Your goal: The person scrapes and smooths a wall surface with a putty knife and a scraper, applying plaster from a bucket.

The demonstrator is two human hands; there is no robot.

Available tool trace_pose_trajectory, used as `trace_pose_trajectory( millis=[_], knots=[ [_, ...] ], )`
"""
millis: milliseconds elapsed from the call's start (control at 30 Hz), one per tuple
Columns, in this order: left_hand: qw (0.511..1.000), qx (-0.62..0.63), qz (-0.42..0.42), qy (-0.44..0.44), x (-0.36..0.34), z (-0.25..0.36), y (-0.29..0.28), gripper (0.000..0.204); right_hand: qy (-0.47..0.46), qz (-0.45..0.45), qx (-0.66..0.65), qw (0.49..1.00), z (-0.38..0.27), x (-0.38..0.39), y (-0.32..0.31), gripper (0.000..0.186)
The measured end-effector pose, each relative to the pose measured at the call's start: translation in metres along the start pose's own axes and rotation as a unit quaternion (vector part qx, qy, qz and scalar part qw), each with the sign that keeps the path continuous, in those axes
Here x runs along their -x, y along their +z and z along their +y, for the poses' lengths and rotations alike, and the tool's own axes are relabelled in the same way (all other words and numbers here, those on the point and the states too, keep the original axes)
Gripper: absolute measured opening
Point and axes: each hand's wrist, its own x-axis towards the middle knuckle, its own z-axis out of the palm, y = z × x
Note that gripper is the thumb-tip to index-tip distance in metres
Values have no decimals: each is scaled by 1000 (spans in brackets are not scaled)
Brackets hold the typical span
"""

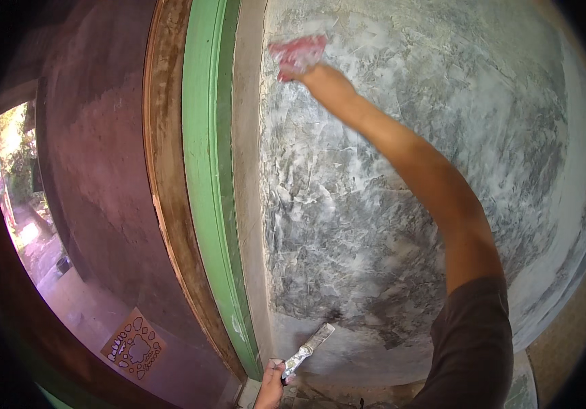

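My right arm reaches up and across the wall (375, 225), which is coated in patchy grey and white filler. At its top left, beside the door frame, my right hand (309, 72) holds a red flat spreader (301, 49) smeared with white, against the wall. Motion blurs that hand and the spreader, and the fingers hardly show. Low in front of the wall, my left hand (270, 387) is closed around the dark handle of a putty knife (308, 349). White filler coats much of the knife, and its blade points up and right.
A green door frame (204, 170) with a brown wooden edge (170, 136) runs down left of the wall. Past it are a purplish wall (102, 170), a brown decorated sheet (134, 344) low down, and a bright opening (24, 198) to the outside.
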Motion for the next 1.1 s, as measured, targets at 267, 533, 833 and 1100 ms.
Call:
trace_pose_trajectory(
  millis=[267,533,833,1100],
  knots=[
    [999,-18,15,25,6,12,-4,35,56,160,-26,985,11,-27,-55,46],
    [999,-15,33,15,15,22,-10,29,50,-12,24,998,-7,-3,0,53],
    [999,-30,24,-2,20,7,-36,22,123,148,103,976,60,-10,-55,49],
    [999,-47,18,2,40,11,-43,26,15,104,-21,994,-57,67,-40,59]
  ],
)
